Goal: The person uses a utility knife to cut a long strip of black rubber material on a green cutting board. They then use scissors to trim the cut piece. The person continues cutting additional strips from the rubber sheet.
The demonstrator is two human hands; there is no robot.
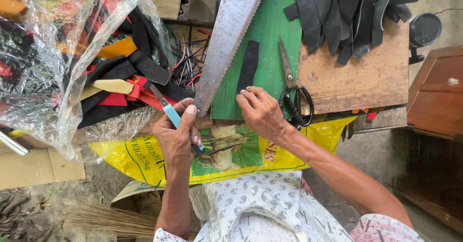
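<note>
My left hand [177, 135] is closed around a utility knife with a light blue handle [170, 113], its blade pointing up and left. My right hand [260, 112] rests with fingertips on the lower end of a black strip of material [249, 66] that lies on a green board [270, 44]. A rusty hand saw blade [226, 34] lies diagonally between the two hands, its tip near my left thumb. Black-handled scissors [293, 90] lie just right of my right hand.
A clear plastic bag [53, 63] of black, red and yellow strips sits at left. More black strips [347, 10] are piled top right on a wooden board [366, 78]. A yellow printed sack [144, 157] hangs under the bench edge. A broom [111, 220] lies on the floor.
</note>
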